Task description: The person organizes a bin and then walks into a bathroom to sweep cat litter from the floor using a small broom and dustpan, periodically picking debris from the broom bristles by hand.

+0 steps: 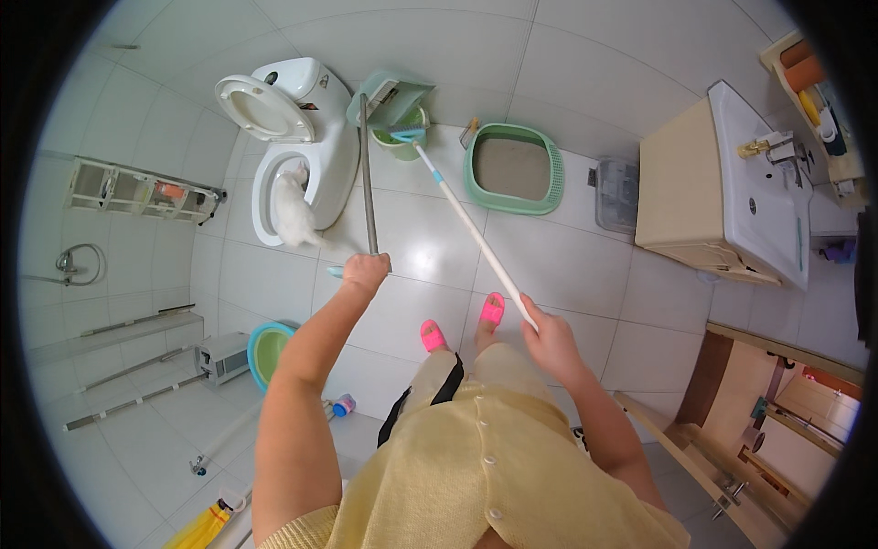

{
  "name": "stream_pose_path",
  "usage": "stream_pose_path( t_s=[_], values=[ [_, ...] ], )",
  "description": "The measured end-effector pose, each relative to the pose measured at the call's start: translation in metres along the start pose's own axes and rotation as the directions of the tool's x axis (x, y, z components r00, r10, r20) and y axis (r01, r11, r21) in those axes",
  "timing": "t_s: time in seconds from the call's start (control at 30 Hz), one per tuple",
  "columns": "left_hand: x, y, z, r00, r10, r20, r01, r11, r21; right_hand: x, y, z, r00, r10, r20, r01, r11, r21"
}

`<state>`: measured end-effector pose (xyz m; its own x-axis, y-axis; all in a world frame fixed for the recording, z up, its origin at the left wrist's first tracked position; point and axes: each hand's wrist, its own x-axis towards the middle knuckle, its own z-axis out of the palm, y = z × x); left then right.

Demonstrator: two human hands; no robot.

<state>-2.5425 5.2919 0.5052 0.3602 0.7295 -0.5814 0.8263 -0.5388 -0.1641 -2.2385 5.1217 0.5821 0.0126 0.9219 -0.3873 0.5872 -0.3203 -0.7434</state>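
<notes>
My left hand [366, 272] is closed around the top of the long grey handle [368, 178] of a dustpan. The green dustpan [405, 96] is raised at the back wall, tilted over a green bin [401, 147] that it partly hides. In my right hand [552, 340] is the white handle [473, 230] of a broom. Its blue head with grey bristles [409, 132] is at the bin's mouth, just below the dustpan. Whether the bristles touch the dustpan I cannot tell.
A white cat [295, 209] is on the open toilet [334, 182], head toward the bowl. A green litter box [555, 171] with grey litter sits right of the bin. Further right are a clear plastic box [616, 195] and a washbasin cabinet [675, 185]. A basin [255, 357] stands left.
</notes>
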Motion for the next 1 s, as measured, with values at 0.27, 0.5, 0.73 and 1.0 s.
stream_pose_path(
  t_s=[0.27,0.5,0.73,1.0],
  values=[
    [-0.030,-0.016,0.003,0.999,0.024,-0.029,-0.025,1.000,-0.018,0.043,0.025,0.033,0.996,-0.062,-0.072,0.022,0.886,-0.462],
    [-0.043,-0.019,0.009,0.996,0.081,-0.038,-0.081,0.997,-0.007,0.029,0.002,0.042,0.996,0.042,-0.083,-0.071,0.920,-0.386],
    [-0.069,0.006,-0.021,0.998,0.001,-0.066,0.000,1.000,0.026,-0.072,0.020,0.046,0.978,0.097,-0.184,-0.039,0.954,0.298],
    [-0.160,0.086,-0.088,0.962,-0.074,-0.262,-0.026,0.932,-0.361,-0.253,0.134,-0.063,0.848,0.412,0.333,-0.431,0.169,0.886]
  ],
)
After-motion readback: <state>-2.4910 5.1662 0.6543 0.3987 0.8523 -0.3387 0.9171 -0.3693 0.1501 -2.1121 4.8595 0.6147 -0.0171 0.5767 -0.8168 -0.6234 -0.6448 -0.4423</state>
